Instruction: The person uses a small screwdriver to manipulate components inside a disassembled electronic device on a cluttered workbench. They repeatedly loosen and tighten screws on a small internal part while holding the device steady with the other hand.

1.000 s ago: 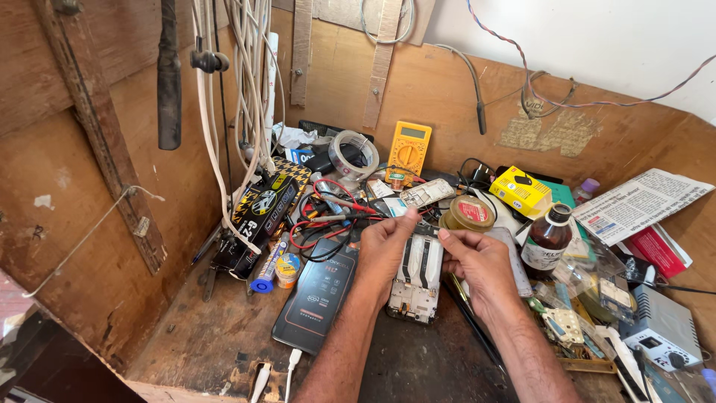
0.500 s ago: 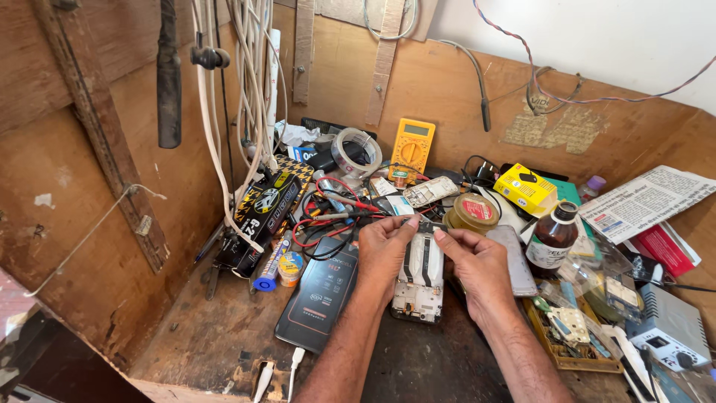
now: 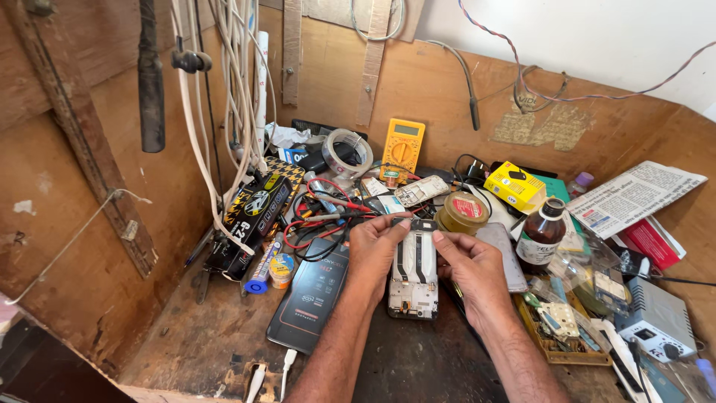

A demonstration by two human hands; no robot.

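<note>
A rough wooden workbench (image 3: pixel 201 343), stained dark and boxed in by plywood walls, fills the view, its top crowded with repair clutter.

At the middle, both hands meet on an opened phone frame (image 3: pixel 414 272), a flat white rectangular chassis lying on the bench with two dark ribbon strips running down its length and small metal parts at its lower end. The left hand (image 3: pixel 373 250) curls over the frame's left edge, thumb and forefinger pinched close at the top corner. The right hand (image 3: pixel 473 269) rests along the right edge, its fingertips narrowed to the same top end, touching the small dark piece there. Whether anything separate is held between the fingers cannot be told.

Just left of the frame lies a glossy black smartphone (image 3: pixel 313 295), screen up, with a white cable at its lower end. Beyond it are a small round yellow tin (image 3: pixel 281 267) and a long black box with a patterned face (image 3: pixel 253 216), leaning under a bundle of white cords (image 3: pixel 227 112) hanging down the wall. Red and black wire leads (image 3: pixel 321 213) tangle above the hands.

Behind stand a clear roll of tape (image 3: pixel 347 153) and a yellow multimeter (image 3: pixel 403 148) propped against the back wall. To the right sit a round tin with a red-labelled lid (image 3: pixel 462 213), a yellow cardboard box (image 3: pixel 514 185), a brown glass bottle (image 3: pixel 541 235) and a folded newspaper (image 3: pixel 634 195).
</note>
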